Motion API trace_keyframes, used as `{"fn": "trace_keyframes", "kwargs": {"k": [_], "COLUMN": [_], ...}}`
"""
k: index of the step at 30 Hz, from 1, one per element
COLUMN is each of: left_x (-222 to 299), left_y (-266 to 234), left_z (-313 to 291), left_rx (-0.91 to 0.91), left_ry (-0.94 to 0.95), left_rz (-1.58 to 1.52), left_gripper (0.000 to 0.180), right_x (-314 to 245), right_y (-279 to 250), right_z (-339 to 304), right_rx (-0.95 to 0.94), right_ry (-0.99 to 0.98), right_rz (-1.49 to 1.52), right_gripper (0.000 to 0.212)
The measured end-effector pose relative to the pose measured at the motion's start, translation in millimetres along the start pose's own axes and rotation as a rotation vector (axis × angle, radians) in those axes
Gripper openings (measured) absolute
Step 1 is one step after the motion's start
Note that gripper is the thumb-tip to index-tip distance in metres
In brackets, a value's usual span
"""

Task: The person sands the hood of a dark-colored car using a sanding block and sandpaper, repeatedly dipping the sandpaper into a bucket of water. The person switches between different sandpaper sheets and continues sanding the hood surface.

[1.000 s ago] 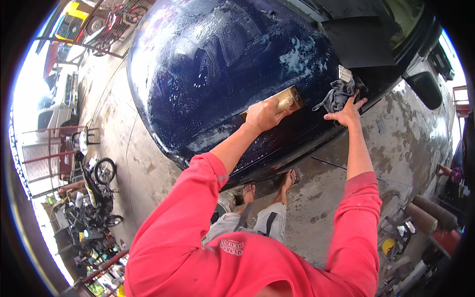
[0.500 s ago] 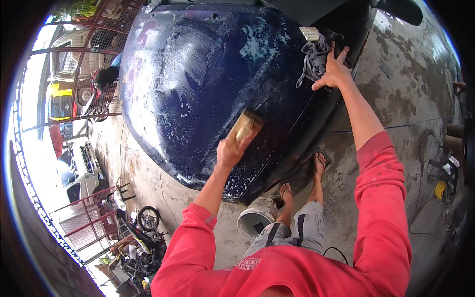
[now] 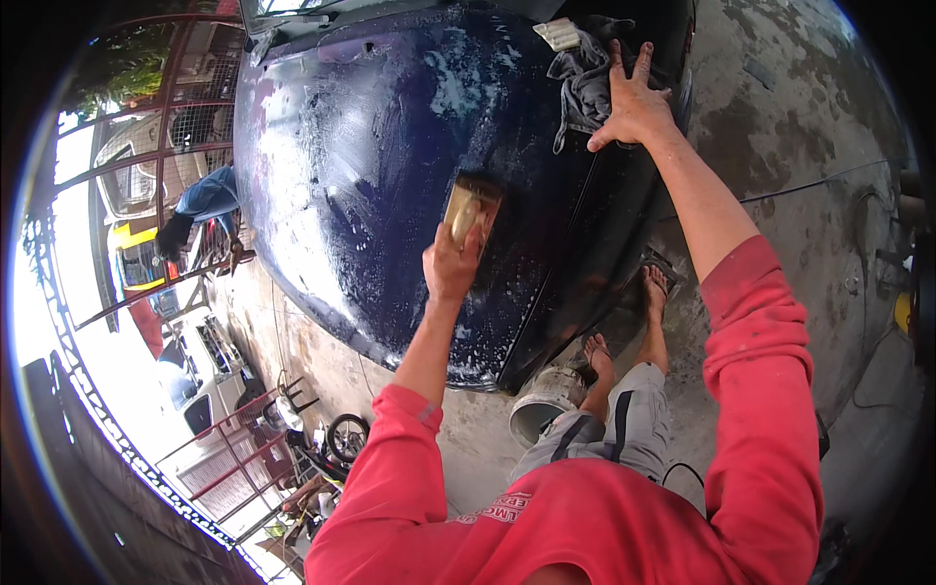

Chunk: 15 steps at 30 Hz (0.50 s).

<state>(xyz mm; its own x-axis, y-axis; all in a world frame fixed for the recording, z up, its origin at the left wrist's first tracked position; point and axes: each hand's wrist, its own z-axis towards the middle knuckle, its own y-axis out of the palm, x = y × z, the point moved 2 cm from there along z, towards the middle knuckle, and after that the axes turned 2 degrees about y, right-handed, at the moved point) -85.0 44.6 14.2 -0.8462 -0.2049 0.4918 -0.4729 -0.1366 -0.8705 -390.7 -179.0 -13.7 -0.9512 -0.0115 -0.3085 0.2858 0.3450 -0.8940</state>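
Observation:
My left hand [image 3: 452,261] is closed round the raised grip of a tan hand sanding block [image 3: 476,205]. The block lies against a wet, dark blue car hood [image 3: 409,263] streaked with whitish suds and pale patches. My right hand [image 3: 639,105] leans on the hood's right side, fingers spread, at the edge of a crumpled grey cloth [image 3: 585,88]. Part of the cloth seems to be under its fingers. Beside the cloth lies a small whitish ribbed block [image 3: 557,34].
A bucket [image 3: 541,402] stands by my feet below the hood's near edge. A hose [image 3: 819,182] crosses the stained concrete at right. At left, a person in blue [image 3: 207,195] bends by a wire-mesh fence. A motorcycle [image 3: 343,439] stands at lower left.
The sanding block has slid up the hood, away from me, in my left hand. My right hand stays by the cloth. The view has shifted, and more of the bending person shows.

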Motion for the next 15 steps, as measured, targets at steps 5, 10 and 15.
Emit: {"fn": "trace_keyframes", "kwargs": {"k": [5, 10, 15], "left_x": [31, 42, 40], "left_y": [33, 31, 4], "left_z": [151, 177, 127], "left_rx": [0.088, 0.021, -0.1], "left_ry": [0.169, 0.065, -0.059], "left_rz": [0.081, -0.089, -0.425], "left_gripper": [0.061, 0.061, 0.055], "right_x": [-1, -1, -1], "right_y": [0, 0, 1], "right_z": [2, 1, 6], "right_rx": [0.004, -0.01, -0.009], "right_ry": [-0.01, 0.016, 0.035], "right_rz": [0.027, 0.035, 0.031], "right_gripper": [0.181, 0.181, 0.183]}}
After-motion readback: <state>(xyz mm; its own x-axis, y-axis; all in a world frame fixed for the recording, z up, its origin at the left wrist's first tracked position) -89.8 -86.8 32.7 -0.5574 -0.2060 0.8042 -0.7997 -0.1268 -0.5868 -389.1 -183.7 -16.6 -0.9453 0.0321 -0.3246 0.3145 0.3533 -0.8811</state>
